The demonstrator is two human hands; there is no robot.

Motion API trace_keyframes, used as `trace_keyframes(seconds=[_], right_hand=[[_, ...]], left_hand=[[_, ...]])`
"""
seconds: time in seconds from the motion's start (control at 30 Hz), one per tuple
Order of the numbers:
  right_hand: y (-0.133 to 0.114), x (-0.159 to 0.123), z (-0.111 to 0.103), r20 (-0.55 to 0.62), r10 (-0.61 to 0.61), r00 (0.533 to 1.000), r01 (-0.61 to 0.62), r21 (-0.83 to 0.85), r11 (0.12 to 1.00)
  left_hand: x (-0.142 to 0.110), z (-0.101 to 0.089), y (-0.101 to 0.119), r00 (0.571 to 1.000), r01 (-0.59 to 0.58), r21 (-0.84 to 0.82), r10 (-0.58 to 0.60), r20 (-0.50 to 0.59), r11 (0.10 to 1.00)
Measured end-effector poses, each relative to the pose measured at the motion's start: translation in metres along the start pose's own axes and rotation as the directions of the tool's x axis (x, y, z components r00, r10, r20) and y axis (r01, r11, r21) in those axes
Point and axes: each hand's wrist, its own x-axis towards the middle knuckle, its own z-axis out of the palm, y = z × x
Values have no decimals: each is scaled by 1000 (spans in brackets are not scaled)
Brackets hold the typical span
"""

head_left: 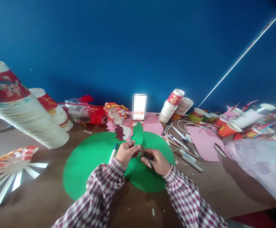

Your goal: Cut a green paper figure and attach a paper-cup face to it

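Between the thumb and fingers of my left hand [125, 153] is a small green paper cutout [137, 133] with a jagged outline, pointing away from me. My right hand [158, 162] is closed on what look like scissors [148, 160] with dark handles; their front end meets the cutout's lower edge and is partly hidden by my fingers. Both hands are close together above large rounded green sheets [88, 164] on the table. Beside my left hand lies a blue-capped marker [113, 153]. A dark red paper cutout [119, 132] rests just beyond the green sheet.
Stacked paper cups [26, 117] lean at the left, and another cup stack [171, 106] stands by the blue wall. Pens [179, 142] and pink paper [205, 144] lie to the right, near a plastic bag [258, 167]. A cut-cup craft [12, 167] sits at left.
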Motion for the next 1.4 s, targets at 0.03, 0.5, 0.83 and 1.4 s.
trace_keyframes(seconds=[0.03,0.5,0.83,1.4], right_hand=[[0,0,-1,5,3,1000,-3,-8,1000],[-2,-1,-3,26,25,999,-24,-11,1000],[-1,-2,-9,78,59,995,-59,-4,998],[-6,-3,-14,113,57,992,-56,-15,998]], left_hand=[[0,0,0,1000,1,0,-1,0,1000],[0,-2,0,1000,-2,18,1,2,1000],[0,-5,4,999,12,96,-16,39,995],[3,-9,5,997,45,170,-55,60,984]])
